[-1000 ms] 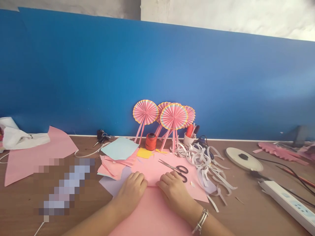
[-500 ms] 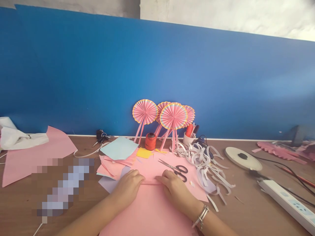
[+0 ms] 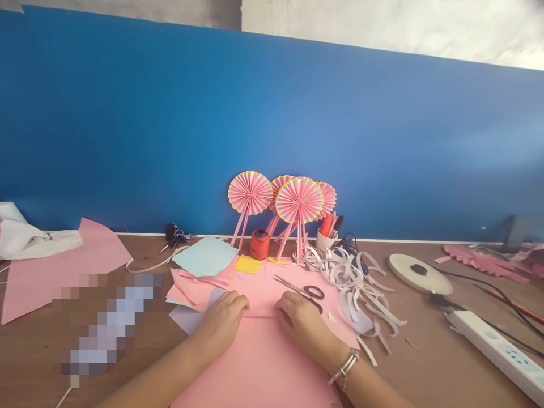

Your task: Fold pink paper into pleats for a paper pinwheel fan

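A large sheet of pink paper lies in front of me, its far edge turned into a narrow fold. My left hand is closed on the left part of that fold, fingers curled with the tips partly hidden. On the right part, my right hand grips the same fold, also with curled fingers. Another pink sheet lies beneath and beyond. Black-handled scissors rest on it just past my right hand. Beside my left hand are stacked pink and light-blue paper pieces.
Pleated pink paper fans lean on the blue partition, near an orange thread spool and a cup of pens. Curled white paper strips lie to the right, then a round white pad and a power strip.
My right hand has shifted slightly right along the fold, its fingers more curled. My left hand stays nearly in place, and the fold looks flatter.
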A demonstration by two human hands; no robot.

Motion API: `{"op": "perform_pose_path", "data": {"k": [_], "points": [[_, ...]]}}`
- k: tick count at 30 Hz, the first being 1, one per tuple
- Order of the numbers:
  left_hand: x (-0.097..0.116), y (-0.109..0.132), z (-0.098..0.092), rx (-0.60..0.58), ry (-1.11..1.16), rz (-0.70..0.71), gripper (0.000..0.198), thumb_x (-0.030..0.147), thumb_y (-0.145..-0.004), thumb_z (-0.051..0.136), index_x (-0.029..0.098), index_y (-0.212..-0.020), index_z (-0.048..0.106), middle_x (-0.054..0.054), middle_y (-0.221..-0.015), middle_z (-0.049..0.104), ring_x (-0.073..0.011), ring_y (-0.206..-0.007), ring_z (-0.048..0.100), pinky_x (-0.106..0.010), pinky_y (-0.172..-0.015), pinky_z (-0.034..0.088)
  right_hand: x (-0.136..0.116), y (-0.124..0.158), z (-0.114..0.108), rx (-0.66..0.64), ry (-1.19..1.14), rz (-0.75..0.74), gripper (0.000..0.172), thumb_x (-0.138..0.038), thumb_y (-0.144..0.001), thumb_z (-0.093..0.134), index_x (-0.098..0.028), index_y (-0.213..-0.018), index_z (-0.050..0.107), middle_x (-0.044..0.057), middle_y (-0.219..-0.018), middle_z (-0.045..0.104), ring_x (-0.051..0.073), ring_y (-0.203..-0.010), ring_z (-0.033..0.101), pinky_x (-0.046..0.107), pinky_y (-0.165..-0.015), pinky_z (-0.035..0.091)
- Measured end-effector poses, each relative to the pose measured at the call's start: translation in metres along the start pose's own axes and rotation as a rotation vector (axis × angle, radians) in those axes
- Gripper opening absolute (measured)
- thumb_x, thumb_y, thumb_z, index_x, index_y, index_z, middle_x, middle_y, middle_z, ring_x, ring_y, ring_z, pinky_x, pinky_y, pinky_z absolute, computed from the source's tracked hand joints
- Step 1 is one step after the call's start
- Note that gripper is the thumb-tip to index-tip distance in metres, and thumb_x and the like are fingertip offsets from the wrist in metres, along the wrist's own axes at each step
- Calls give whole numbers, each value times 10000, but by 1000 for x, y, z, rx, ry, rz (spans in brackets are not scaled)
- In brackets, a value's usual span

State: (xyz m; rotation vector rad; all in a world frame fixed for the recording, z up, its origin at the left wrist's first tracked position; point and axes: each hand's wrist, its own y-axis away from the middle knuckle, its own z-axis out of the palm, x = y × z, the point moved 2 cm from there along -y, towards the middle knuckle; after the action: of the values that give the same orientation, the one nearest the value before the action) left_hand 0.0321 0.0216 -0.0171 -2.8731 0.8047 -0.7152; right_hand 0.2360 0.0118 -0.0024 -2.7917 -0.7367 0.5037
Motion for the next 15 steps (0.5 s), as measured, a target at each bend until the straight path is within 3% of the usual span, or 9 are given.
{"op": "perform_pose_path", "data": {"k": [9,12,15], "points": [[4,0,0,4,-105,23,308,25,-837,335,188,-856,595,-50,-859,562,-195,-803,507,-295,-665,386,1,-1,2,56,116,-53,186,-34,-788,483,-184,-711,561,28,-758,577,168,-709,530,264,-610,354],[5,0,2,58,-201,73,369,-5,-819,349,221,-936,616,-49,-895,541,-202,-848,482,-312,-699,370,-3,-1,2,40,138,-77,225,-10,-796,460,-187,-847,589,37,-815,582,176,-743,523,278,-646,364],[8,1,2,96,-256,209,436,7,-837,375,290,-1075,606,-49,-984,534,-209,-928,460,-324,-752,367,-8,0,3,-1,136,-189,316,10,-809,447,-211,-972,603,59,-965,583,184,-829,515,302,-720,377]]}}
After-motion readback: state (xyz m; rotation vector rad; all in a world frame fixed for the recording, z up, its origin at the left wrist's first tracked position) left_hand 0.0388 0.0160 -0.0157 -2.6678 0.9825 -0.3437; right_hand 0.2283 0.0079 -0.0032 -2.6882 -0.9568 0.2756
